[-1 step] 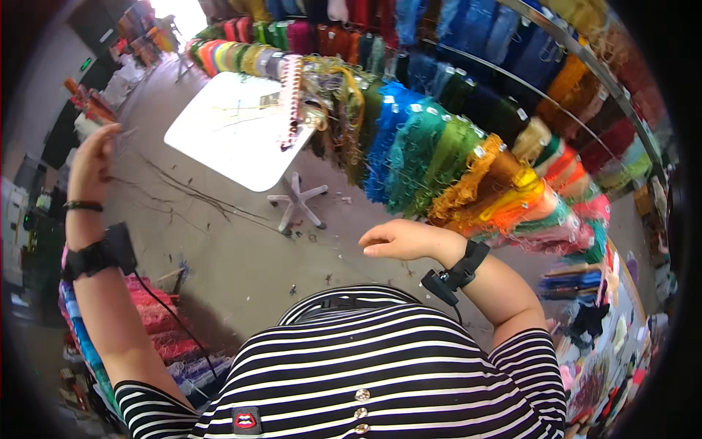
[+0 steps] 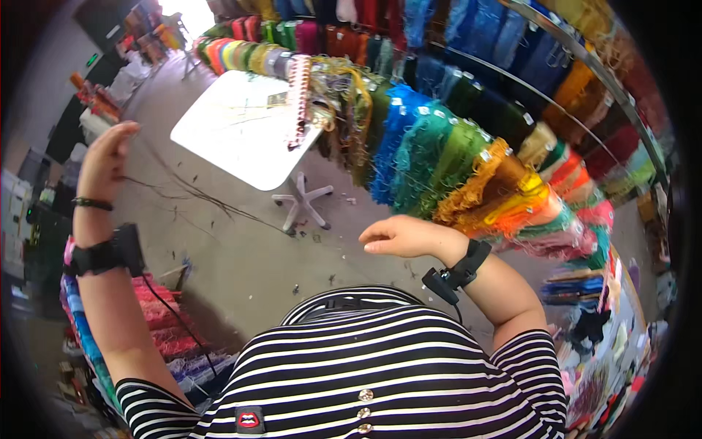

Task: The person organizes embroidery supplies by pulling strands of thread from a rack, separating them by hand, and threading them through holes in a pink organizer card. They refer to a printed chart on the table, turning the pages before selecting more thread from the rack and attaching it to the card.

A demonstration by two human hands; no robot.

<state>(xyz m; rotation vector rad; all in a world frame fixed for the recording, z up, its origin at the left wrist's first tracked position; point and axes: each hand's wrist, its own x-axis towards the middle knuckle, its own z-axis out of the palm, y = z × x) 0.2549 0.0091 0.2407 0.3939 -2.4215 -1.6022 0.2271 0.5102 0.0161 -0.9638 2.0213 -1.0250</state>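
Okay, head view only. Left hand (image 2: 106, 164) is raised at far left, fingers partly curled. Dark thin strands (image 2: 227, 209) run from beside it over the grey floor (image 2: 241, 271) toward the desk's base; I can't tell if the fingers pinch them.

Right hand (image 2: 413, 238) is out in front of the striped shirt (image 2: 351, 347), fingers loosely extended and slightly bent; I see nothing in its grasp. Nearest to it is the orange-brown yarn hank (image 2: 472, 192); contact I can't confirm.

That hank is in a hanging row, with green hank (image 2: 455, 159), teal hank (image 2: 420, 154) and blue hank (image 2: 395, 135) to its left, yellow hank (image 2: 528, 192) to its right.

White desk (image 2: 230, 157) stands left of the row on a star-shaped base (image 2: 303, 201); a red-and-white braid (image 2: 298, 99) runs along its right edge. Black straps sit on both wrists. Pinkish-red yarn (image 2: 164, 311) is stacked beside the left forearm.
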